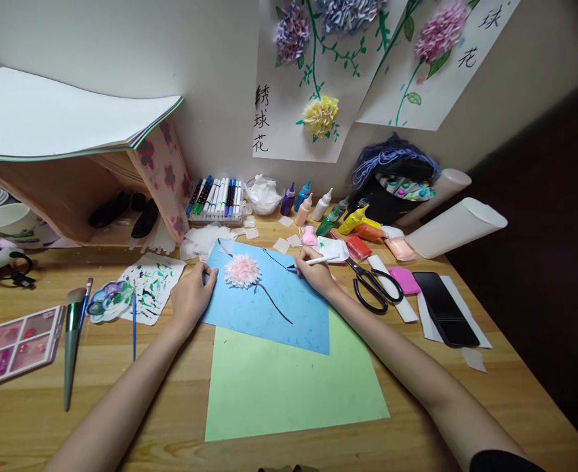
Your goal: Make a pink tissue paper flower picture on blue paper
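Note:
A sheet of blue paper lies at a slant over a sheet of green paper. My right hand is closed round a white marker pen; its dark tip is at the end of a thin black line on the blue sheet. My left hand rests at the left edge of the blue sheet, thumb and fingers curled on that edge. Just right of it sits a fluffy pale pink flower, fixed on the sheet. Black curved lines run from the flower, up to the left and down to the right.
Black-handled scissors and a phone lie to the right. Paint bottles and a marker set stand at the back. Left are brushes, a paint-smeared sheet and a pink palette. Flower pictures hang above.

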Tool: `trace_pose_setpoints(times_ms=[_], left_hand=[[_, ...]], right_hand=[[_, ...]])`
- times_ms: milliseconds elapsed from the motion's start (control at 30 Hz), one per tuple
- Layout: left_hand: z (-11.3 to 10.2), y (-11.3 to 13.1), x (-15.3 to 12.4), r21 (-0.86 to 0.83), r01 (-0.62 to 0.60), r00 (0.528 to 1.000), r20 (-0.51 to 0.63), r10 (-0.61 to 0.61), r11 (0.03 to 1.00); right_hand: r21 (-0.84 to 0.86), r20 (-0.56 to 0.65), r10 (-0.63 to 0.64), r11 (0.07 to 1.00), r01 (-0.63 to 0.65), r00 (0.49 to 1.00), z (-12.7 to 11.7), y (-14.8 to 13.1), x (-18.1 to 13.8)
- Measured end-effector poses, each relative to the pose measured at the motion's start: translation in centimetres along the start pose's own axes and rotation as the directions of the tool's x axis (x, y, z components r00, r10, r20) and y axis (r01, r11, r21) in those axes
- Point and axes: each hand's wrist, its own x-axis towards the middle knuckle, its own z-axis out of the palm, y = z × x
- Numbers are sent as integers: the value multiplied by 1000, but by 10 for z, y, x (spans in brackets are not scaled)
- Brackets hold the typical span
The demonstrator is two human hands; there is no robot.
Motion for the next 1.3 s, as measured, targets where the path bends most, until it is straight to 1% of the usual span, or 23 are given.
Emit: trace_pose_setpoints(times_ms=[67,133,233,333,400,467,567,800,1000,1300], left_hand=[[-1,1,0,-2,-3,1000,2,3,1000],[-1,1,0,-4,-1,1000,3,1,1000],[-1,2,-1,-8,9,1000,4,-9,1000],[-2,1,-1,-17,1,1000,5,-1,1000],[-2,1,-1,-25,-6,1000,1,6,1000],[-1,0,-1,-33,-9,1000,-6,9,999],[0,0,0,-38,-1,1000,-8,1,999],[1,0,0,-30,10,1000,10,-10,1000],[1,1,0,-15,14,1000,12,-13,1000],[2,-1,0,-26,10,1000,7,-10,1000]], right_hand=[[115,50,34,993,-40,998,3,-3,5],[155,92,22,987,-37,996,11,-6,15],[114,117,3,993,-17,993,26,-10,31],[75,82,32,996,-38,996,37,-12,43],[46,55,14,999,-17,998,41,-11,46],[19,53,-23,1000,22,998,42,-10,46],[7,81,-53,999,52,995,42,-9,45],[-67,105,-48,996,55,993,42,-9,45],[-77,109,-50,995,58,993,41,-7,44],[-94,74,-24,995,31,997,41,-9,43]])
